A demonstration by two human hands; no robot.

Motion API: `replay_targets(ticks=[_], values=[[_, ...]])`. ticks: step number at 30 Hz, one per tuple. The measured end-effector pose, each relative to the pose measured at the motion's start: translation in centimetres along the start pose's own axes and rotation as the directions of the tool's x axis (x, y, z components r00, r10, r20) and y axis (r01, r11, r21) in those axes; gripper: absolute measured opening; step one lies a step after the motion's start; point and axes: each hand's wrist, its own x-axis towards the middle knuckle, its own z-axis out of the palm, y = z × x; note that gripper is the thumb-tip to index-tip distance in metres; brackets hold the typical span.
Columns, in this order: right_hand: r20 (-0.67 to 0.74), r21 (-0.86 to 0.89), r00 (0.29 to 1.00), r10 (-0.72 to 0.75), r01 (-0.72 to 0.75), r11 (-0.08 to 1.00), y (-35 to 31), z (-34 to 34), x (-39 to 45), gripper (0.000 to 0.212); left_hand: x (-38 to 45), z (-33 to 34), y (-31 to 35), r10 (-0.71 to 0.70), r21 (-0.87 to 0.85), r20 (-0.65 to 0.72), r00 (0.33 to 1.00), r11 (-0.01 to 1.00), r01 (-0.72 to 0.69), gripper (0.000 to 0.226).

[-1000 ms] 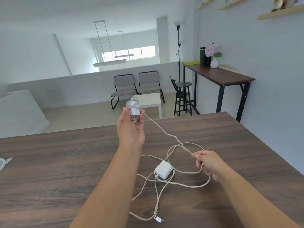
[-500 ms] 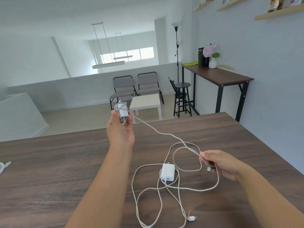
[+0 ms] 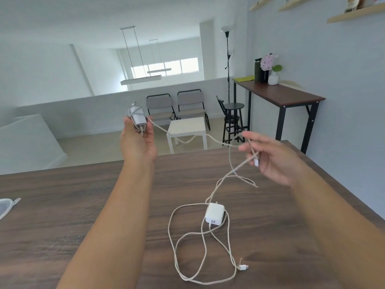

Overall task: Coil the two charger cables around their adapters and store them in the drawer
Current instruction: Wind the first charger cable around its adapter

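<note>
— Cable (image 3: 200, 243) nearest us: what's it doing?

— Lying loose on the wooden table (image 3: 62, 215), in big open loops. One end finishes in a small white plug (image 3: 242, 267) close to the near edge. Just beyond the loops sits the second adapter (image 3: 215, 213), a white block flat on the tabletop, with that cord passing around and under it. Nothing is wound on it.

— And the right hand (image 3: 275, 159)?

— Raised above the table's far right part, palm turned inward, fingers partly curled. It pinches the other cable (image 3: 187, 138) near its end; a small white connector (image 3: 256, 162) shows against the palm. A slack loop of cord hangs from that hand down to the tabletop.

— The left hand (image 3: 138, 140)?

— Held up past the table's far edge, palm toward the camera, thumb and fingers closed around the first adapter (image 3: 138, 116). That one already has several turns of cord wrapped across it. From there the cable runs in a sagging line over to the right hand.

— Anything else?

— A clear plastic item (image 3: 6, 205) at the table's left edge, too cropped to identify. Farther back, a low white side table (image 3: 187, 127), two grey chairs (image 3: 177, 105), a black stool (image 3: 234, 115) and a tall desk (image 3: 279, 94) against the right wall. I see no drawer from here.
</note>
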Motion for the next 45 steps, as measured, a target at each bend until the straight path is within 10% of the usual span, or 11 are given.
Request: replay_targets(ticks=[7, 27, 34, 45], values=[[0.163, -0.601, 0.976, -0.143, 0.213, 0.770, -8.2, 5.2, 4.7, 0.031, -0.5, 2.1, 0.5, 0.023, 0.001, 0.045, 0.999, 1.000, -0.023, 0.033], [0.148, -0.442, 0.782, -0.606, 0.600, 0.666, -17.8, 11.2, 8.4, 0.029, -2.3, 2.4, -1.1, -0.008, 0.041, 0.089, 0.996, 0.999, 0.004, 0.021], [0.112, -0.582, 0.937, -0.332, 0.333, 0.742, -11.5, 8.3, 8.1, 0.029, -2.5, 1.6, -1.1, -0.007, 0.054, 0.098, 0.995, 0.999, 0.001, 0.020], [-0.060, -0.789, 0.992, -0.110, 0.020, 0.614, -5.8, 2.2, 7.3, 0.038, -2.2, 0.7, -0.1, 0.040, 0.099, 0.112, 0.993, 0.994, -0.051, 0.035]])
